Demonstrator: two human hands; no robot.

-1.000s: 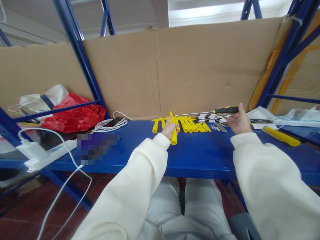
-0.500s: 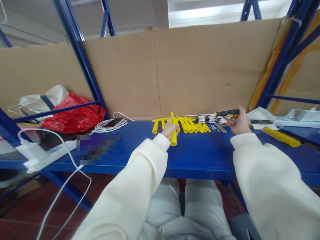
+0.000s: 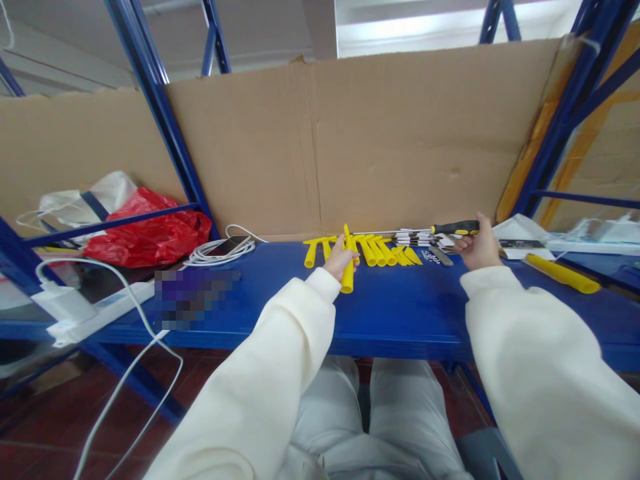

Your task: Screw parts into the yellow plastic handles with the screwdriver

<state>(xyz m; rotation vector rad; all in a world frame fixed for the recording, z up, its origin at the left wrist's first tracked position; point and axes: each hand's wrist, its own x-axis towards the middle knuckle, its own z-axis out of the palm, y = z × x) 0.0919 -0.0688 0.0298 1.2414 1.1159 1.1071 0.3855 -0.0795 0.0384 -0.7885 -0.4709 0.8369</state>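
My left hand (image 3: 339,260) is closed around a yellow plastic handle piece (image 3: 347,269), held upright-ish just above the blue shelf (image 3: 400,313). Behind it lies a row of several more yellow handle pieces (image 3: 373,251). My right hand (image 3: 479,248) grips the black-and-yellow handle of a long screwdriver (image 3: 454,228), whose thin metal shaft points left over a row of small metal blades (image 3: 417,237). Both arms wear cream sleeves.
A cardboard sheet (image 3: 390,140) backs the shelf. A coiled white cable and a phone (image 3: 225,248) lie left of the pieces, with a red plastic bag (image 3: 150,233) and a white power strip (image 3: 95,310) farther left. A long yellow piece (image 3: 563,273) lies at the right.
My right hand has lowered the screwdriver slightly toward the shelf. The left hand and its yellow piece have stayed almost still.
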